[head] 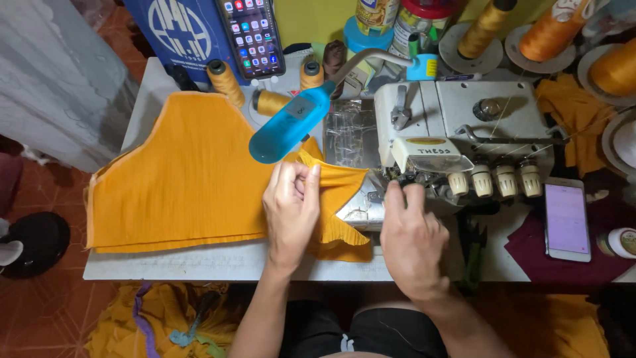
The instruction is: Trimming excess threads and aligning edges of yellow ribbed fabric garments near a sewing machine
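An orange ribbed fabric piece (179,185) lies spread over the left half of the white table (218,265). My left hand (291,205) pinches a folded edge of this fabric just left of the white overlock sewing machine (457,126). My right hand (411,232) reaches under the machine's front, fingers at the presser foot area, and what it grips is hidden. A blue lamp head (288,126) on a bent arm hangs over the fabric.
Orange thread cones (225,79) stand behind the fabric, with larger ones (550,30) at the back right. A phone (252,36) leans at the back; another phone (566,219) lies on maroon cloth at right. More orange fabric (159,318) is piled below the table edge.
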